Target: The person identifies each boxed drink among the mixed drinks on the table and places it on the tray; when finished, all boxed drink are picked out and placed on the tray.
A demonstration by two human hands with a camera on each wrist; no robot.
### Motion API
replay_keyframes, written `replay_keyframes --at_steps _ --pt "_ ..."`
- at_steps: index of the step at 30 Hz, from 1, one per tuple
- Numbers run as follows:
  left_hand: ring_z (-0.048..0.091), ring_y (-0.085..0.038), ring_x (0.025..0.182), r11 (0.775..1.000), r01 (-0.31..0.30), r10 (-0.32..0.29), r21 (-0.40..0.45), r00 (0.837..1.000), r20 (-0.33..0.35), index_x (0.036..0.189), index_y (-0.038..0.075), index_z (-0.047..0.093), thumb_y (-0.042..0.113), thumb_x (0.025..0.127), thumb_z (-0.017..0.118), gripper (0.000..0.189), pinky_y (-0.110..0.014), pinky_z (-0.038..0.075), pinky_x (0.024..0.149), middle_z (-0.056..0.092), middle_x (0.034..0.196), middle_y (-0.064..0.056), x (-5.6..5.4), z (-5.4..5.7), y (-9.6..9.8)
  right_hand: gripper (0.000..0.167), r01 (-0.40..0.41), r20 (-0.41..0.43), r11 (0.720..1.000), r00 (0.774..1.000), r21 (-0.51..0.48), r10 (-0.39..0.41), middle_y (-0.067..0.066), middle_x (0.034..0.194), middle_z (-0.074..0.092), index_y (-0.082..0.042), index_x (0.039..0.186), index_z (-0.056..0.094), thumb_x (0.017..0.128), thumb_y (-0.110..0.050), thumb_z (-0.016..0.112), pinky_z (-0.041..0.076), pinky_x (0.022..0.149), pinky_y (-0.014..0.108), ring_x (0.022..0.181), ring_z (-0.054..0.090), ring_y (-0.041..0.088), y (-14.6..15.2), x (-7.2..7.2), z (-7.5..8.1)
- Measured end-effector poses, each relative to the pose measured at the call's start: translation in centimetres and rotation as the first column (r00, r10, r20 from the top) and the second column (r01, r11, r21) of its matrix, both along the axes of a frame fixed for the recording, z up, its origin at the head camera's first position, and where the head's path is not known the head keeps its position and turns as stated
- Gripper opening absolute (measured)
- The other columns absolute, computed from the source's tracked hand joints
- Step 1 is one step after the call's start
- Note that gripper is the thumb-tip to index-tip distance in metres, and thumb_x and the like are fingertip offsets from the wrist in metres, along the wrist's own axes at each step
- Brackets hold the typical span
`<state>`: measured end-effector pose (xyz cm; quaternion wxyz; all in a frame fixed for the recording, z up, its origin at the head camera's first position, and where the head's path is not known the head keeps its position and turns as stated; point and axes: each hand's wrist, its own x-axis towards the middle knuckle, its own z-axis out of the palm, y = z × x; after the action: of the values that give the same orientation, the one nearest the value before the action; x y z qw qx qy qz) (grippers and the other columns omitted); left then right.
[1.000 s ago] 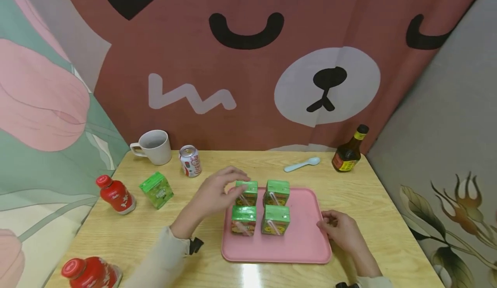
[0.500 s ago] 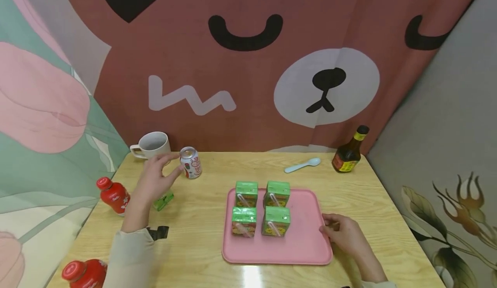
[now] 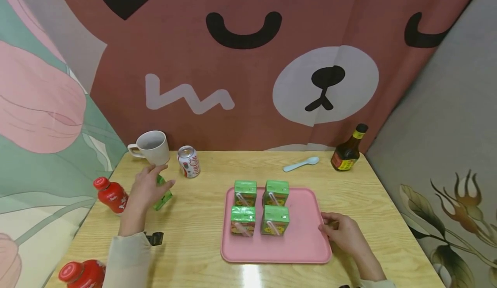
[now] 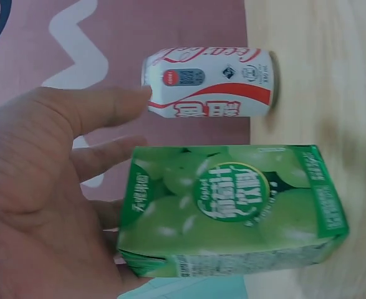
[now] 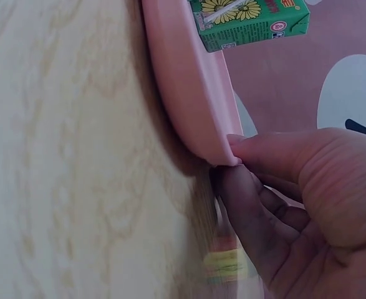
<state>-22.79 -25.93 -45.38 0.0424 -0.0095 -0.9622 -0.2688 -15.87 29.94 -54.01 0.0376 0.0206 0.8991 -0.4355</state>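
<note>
My left hand [image 3: 146, 189] is over a green grape juice box [image 3: 163, 198] on the left of the table, hiding part of it. In the left wrist view the juice box [image 4: 232, 205] stands in front of the palm, the thumb apart from it and the other fingers partly behind it. On the right, my right hand [image 3: 343, 233] pinches the rim of a pink tray [image 3: 299, 249] between thumb and finger, as the right wrist view also shows. Several green drink cartons [image 3: 275, 220] with straws stand in two rows on the tray's left half.
Behind the left hand are a grey mug [image 3: 153, 147] and a Coca-Cola can [image 3: 189, 162]. Two red bottles [image 3: 111, 195] stand along the left side. A pale blue spoon [image 3: 300, 164] and a brown sauce bottle [image 3: 345, 150] are at the back right.
My left hand has left the carton at the tray's back left and swung leftward to the lone green juice box, then lowered slightly toward it. My right hand stays at the tray rim.
</note>
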Motion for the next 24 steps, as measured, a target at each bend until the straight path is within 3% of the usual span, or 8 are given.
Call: replay_keyframes --at_steps 9,17,24 --pt "0.04 -0.056 0.126 1.0 -0.02 0.02 -0.008 1.0 0.017 0.142 0.002 0.054 0.001 0.092 0.058 0.05 -0.069 0.037 0.098 0.039 0.143 -0.034 0.3 -1.0 -0.2 0.04 0.004 0.017 1.0 1.0 -0.016 -0.004 0.009 0.096 0.067 0.009 0.127 0.065 0.09 -0.003 0.076 0.058 0.06 0.028 0.078 0.067 0.019 0.1 0.2 -0.1" --pt "0.051 -0.05 0.118 0.999 -0.036 0.039 0.03 0.996 -0.082 0.134 -0.003 0.06 0.008 0.095 0.068 0.041 -0.064 0.04 0.1 0.05 0.13 -0.033 0.6 -1.4 -0.2 0.041 0.004 0.028 1.0 1.0 -0.019 -0.004 0.008 0.096 0.066 0.009 0.127 0.065 0.09 -0.005 0.077 0.058 0.06 0.029 0.079 0.067 0.02 0.1 0.1 0.0" --pt "0.049 -0.05 0.12 0.983 -0.135 0.152 0.124 0.979 -0.139 0.136 0.001 0.059 0.017 0.097 0.068 0.043 -0.065 0.039 0.099 0.048 0.136 -0.032 1.5 -2.5 0.2 0.04 0.013 0.026 1.0 1.0 -0.021 -0.012 0.009 0.096 0.067 0.008 0.127 0.065 0.09 -0.003 0.076 0.058 0.061 0.028 0.079 0.067 0.02 0.0 0.2 0.0"
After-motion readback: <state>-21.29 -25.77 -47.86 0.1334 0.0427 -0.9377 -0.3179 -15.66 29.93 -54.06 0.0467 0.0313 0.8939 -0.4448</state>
